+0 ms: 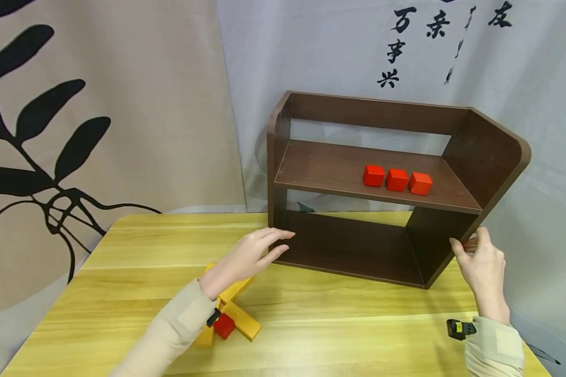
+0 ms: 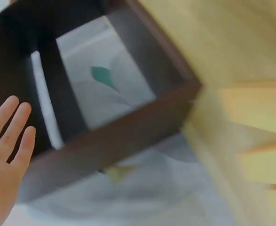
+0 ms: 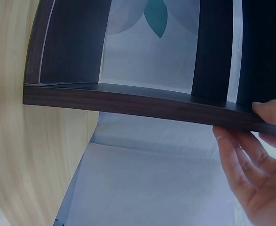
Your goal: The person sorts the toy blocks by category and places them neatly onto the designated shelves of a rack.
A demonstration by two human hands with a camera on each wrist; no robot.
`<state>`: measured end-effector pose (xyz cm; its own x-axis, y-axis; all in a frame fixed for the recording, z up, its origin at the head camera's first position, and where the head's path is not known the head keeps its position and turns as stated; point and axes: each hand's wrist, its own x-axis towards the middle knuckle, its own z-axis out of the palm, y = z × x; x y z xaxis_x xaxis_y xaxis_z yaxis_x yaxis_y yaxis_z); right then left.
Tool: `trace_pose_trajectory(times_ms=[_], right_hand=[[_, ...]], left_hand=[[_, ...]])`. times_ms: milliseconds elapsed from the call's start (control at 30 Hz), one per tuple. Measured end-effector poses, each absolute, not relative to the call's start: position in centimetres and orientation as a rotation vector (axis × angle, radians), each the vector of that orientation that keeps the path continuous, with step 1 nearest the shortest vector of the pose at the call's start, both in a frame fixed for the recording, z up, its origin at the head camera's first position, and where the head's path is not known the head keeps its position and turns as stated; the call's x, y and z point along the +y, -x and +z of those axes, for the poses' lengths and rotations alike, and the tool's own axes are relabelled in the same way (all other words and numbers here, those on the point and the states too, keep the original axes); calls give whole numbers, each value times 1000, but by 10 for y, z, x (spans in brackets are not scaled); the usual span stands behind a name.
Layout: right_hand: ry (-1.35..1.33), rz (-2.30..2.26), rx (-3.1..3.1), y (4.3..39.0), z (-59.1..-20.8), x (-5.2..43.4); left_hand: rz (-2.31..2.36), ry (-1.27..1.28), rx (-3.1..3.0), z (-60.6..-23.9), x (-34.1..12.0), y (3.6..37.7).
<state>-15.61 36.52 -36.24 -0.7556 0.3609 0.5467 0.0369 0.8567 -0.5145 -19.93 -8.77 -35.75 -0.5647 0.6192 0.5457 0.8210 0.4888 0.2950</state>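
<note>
The brown shelf [image 1: 324, 163], its length running left to right, stands at the table's [image 1: 349, 330] far right, between the right hand [image 1: 486, 272], nearer and pinching its right side, and the left hand [image 1: 245, 255], fingers spread before its left end.

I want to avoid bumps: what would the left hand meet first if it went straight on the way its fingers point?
Most likely the brown shelf: the left hand points rightward across the shelf's lower compartment. Depth is unclear, so I can't tell which part it would touch.
</note>
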Motion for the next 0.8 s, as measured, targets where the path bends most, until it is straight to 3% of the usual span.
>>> trace_pose_trajectory(times_ms=[467, 800], right_hand=[[292, 637, -2365, 155, -363, 365], [291, 639, -2364, 156, -362, 365]], left_hand=[[-1044, 867, -2668, -422, -176, 176], [-1046, 1010, -2826, -439, -203, 160]])
